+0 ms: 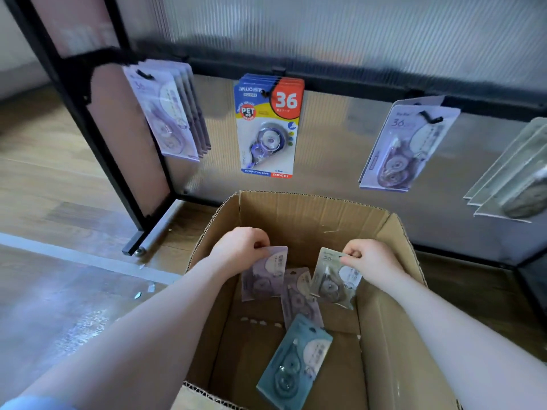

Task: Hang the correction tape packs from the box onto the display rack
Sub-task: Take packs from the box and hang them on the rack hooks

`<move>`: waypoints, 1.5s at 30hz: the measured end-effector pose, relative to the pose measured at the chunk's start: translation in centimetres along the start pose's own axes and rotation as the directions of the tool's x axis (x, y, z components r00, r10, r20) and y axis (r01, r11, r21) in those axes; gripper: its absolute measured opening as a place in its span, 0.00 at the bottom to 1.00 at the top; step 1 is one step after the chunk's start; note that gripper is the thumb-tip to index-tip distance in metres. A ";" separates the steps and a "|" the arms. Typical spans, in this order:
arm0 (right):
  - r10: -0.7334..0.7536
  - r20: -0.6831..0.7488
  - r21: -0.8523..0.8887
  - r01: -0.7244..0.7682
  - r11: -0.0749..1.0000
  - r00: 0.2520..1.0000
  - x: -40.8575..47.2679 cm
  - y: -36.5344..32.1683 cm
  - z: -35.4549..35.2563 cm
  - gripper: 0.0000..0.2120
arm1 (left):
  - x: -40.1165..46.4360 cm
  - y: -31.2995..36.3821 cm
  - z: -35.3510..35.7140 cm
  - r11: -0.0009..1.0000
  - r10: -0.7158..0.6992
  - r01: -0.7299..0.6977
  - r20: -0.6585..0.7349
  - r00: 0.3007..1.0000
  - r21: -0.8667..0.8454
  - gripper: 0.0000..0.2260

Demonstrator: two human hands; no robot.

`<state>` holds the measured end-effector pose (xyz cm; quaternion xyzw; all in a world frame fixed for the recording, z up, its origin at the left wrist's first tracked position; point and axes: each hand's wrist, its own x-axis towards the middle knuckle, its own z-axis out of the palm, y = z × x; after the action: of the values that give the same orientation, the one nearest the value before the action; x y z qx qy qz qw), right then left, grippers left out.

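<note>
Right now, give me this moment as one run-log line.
left hand: grips purple pack | right hand: grips grey pack | both in box | none hung yet

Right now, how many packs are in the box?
4: one in the left hand, purple pack; one in the right hand, grey pack; one purple between them; one blue nearest. None seem hidden.

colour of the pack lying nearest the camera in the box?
Pale blue-teal pack, lying loose on the box floor; head view shows it.
</note>
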<state>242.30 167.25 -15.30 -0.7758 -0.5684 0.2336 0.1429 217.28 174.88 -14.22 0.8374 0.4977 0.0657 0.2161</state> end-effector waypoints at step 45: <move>0.015 -0.523 0.140 0.069 0.988 0.852 -9.9 5.8 -24.4 0.06 | 2.6 24.2 -12.8 0.915 0.374 -0.404 -0.391 0.841 0.005 0.03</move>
<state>257.41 157.06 4.62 -0.7887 -0.4993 0.0550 0.3544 233.94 171.00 7.39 0.8826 0.3469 0.2899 0.1289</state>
